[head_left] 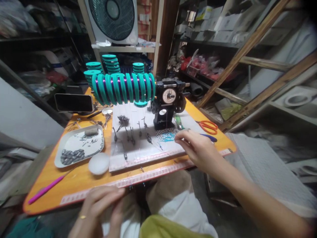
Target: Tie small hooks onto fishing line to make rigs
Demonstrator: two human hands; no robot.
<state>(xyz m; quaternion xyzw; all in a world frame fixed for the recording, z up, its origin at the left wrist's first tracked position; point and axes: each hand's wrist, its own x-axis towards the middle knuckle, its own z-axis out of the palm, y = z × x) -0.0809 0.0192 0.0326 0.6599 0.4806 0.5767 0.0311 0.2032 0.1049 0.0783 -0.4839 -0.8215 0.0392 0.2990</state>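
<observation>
At near edge of tabletop point(76, 183), left hand point(97, 206): fingers bent, grip cannot be told. Right hand point(195, 145): fingertips drawn narrow, contents unclear, beside small bright-blue and silver pieces point(168, 137) on white board point(170, 148). Beyond: teal spools point(123, 89), then fan point(112, 10).

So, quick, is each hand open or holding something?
Left hand: blurred; cannot be told.
Right hand: fingers curled by the blue pieces; cannot be told.
</observation>
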